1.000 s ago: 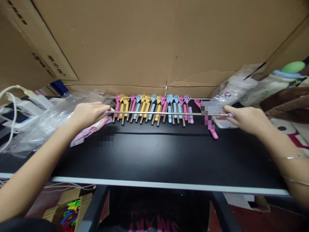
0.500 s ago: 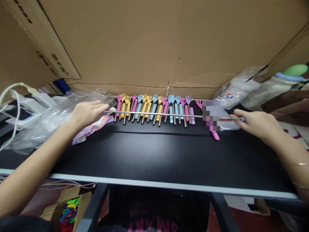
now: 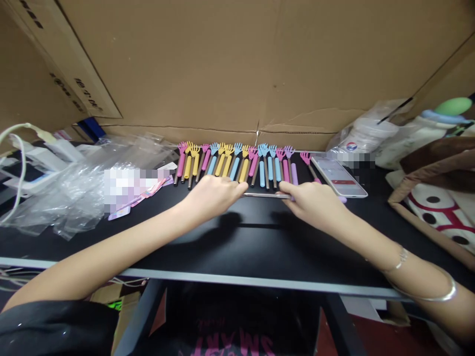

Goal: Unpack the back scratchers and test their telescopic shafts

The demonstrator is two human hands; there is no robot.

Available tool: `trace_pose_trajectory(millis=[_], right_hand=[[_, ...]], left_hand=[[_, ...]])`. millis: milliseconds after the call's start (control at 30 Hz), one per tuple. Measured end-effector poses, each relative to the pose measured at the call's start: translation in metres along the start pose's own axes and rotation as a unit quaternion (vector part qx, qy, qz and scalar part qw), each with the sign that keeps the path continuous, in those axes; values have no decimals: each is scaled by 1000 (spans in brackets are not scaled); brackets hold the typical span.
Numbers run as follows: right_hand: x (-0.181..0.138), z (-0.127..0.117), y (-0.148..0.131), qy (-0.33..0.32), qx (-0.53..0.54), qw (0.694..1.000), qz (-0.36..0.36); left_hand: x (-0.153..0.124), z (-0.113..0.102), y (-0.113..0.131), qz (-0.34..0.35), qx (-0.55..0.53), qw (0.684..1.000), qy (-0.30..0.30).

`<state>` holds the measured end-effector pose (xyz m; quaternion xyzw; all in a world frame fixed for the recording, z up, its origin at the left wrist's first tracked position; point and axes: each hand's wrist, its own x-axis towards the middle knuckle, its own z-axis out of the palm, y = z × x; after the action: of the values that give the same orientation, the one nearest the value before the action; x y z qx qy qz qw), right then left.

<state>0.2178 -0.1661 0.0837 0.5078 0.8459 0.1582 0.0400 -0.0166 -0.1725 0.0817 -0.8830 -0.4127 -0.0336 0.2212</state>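
My left hand (image 3: 221, 196) and my right hand (image 3: 310, 200) are both closed on a telescopic back scratcher (image 3: 265, 195), held level above the black table. Only a short length of its metal rod shows between them. A bit of its purple handle sticks out past my right hand, while the left hand hides its other end. Behind my hands lies a row of back scratchers (image 3: 233, 163) in pink, yellow, blue and purple, claws toward the cardboard. One more pink back scratcher (image 3: 309, 164) lies apart, partly behind my right hand.
A phone (image 3: 339, 175) rests on the table (image 3: 237, 252) at right. Beyond it are a bagged cup (image 3: 371, 136) and a brown-handled bag (image 3: 438, 198). Clear plastic bags (image 3: 74, 188) and printed cards (image 3: 148, 193) lie at left. A cardboard wall (image 3: 222, 64) closes off the back.
My hands have come from wide apart to close together, and the long metal rod between them has shortened. The right hand no longer covers the phone's edge.
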Motion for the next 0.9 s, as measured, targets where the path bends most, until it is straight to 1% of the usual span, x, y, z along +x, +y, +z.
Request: trace_pose_trajectory(millis=[100, 200, 333, 433, 533, 667, 733, 800, 900], right_hand=[[4, -5, -19, 1, 10, 1000, -8], [8, -8, -30, 3, 2, 1000, -17], [12, -10, -38, 12, -9, 1000, -10], [12, -9, -35, 25, -19, 1000, -1], [9, -1, -11, 34, -47, 998, 22], [-4, 17, 49, 10, -91, 992, 83], [-14, 25, 80, -15, -92, 992, 88], [-23, 32, 106, -47, -101, 989, 98], [-34, 39, 138, -83, -110, 982, 127]], left_hand=[[7, 1, 10, 16, -15, 1000, 5], [8, 8, 15, 15, -26, 999, 15], [9, 13, 17, 3, -26, 999, 39], [9, 14, 10, 9, -26, 998, 51], [3, 20, -15, 5, -12, 999, 44], [-20, 37, -71, -18, 35, 999, 19], [-34, 42, -96, -19, 47, 999, 4], [-47, 43, -113, -27, 63, 998, -11], [-66, 39, -128, -43, 104, 993, -37]])
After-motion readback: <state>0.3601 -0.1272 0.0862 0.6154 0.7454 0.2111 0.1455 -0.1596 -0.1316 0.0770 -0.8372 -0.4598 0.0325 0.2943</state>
